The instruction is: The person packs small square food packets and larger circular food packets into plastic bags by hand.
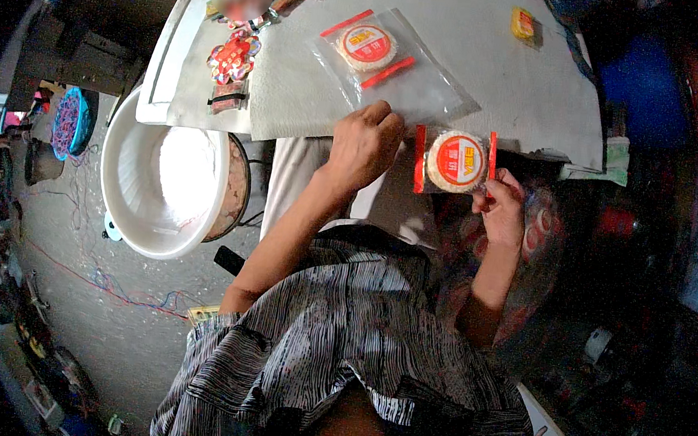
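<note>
My right hand pinches the lower right corner of a wrapped round rice cracker, which has a red and yellow label and red strips at both ends. It is held up just off the table's near edge. To its left, my left hand is closed, fingertips at the near edge of a clear plastic bag lying on the table. What lies between those fingertips is mostly hidden, but the bag's edge runs into them. Inside the bag sits another wrapped rice cracker of the same look.
The white-covered table bears a red flower-shaped packet, a small dark-banded packet, several small packets at the far left and a yellow packet at the far right. A white tub stands left. Thin wires cross the floor.
</note>
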Motion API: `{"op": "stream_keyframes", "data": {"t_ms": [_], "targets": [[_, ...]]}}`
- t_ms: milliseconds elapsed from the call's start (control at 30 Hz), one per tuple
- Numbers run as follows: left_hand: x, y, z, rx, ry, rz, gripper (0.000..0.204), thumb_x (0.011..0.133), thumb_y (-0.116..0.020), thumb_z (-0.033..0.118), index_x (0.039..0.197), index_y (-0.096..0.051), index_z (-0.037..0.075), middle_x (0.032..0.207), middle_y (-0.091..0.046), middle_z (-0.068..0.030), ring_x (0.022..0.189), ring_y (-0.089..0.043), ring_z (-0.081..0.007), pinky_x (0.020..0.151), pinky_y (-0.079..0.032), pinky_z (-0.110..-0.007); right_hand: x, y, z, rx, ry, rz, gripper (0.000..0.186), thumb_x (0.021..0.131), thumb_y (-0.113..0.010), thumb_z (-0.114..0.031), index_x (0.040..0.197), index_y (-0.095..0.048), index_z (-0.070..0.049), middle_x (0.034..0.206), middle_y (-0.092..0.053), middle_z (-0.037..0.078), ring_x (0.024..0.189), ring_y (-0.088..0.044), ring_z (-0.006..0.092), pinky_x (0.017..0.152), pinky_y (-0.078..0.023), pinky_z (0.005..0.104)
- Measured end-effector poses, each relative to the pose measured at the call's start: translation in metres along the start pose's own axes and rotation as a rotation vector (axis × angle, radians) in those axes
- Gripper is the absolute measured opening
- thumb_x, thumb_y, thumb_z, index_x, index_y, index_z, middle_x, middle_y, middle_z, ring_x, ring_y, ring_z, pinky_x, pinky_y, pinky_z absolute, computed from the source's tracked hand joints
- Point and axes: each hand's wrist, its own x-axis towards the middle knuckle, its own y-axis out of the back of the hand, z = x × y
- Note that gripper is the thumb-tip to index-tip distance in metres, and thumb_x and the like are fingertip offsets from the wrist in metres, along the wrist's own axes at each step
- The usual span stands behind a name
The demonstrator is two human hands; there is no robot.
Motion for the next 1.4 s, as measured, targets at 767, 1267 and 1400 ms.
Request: {"op": "stream_keyframes", "data": {"t_ms": [767,1267,1400], "targets": [[-0.004,-0.012,0.030,0.048,-0.110,-0.024,0.020,0.073,-0.061,0.011,0.091,-0.056,0.004,0.086,-0.054,-0.0115,0.074,-0.060,-0.0292,0.057,-0.051,-0.040,0.001,-0.066,0.044,0.039,0.123,0.321,0.008,0.090,-0.059,-0.013,0.092,-0.058,-0.006,0.087,-0.064,0.007,0.068,-0.063,0.0177,0.058,-0.054,0.0317],[0.000,-0.004,0.044,-0.010,-0.194,-0.060,0.024,0.072,-0.065,0.018,0.089,-0.055,0.004,0.084,-0.052,-0.0108,0.072,-0.060,-0.0283,0.060,-0.051,-0.039,0.021,-0.075,0.054,-0.044,0.186,0.162,0.011,0.090,-0.057,-0.013,0.089,-0.064,-0.003,0.083,-0.063,0.001,0.075,-0.055,0.0111,0.068,-0.047,0.0261],[-0.008,-0.007,0.037,-0.007,-0.181,-0.085,0.024,0.069,-0.068,0.013,0.090,-0.058,0.006,0.085,-0.055,-0.0096,0.073,-0.061,-0.0292,0.059,-0.051,-0.039,0.019,-0.081,0.056,-0.070,0.195,0.165,0.011,0.090,-0.059,-0.012,0.089,-0.064,-0.003,0.084,-0.064,0.002,0.076,-0.056,0.0117,0.070,-0.047,0.0260]]}}
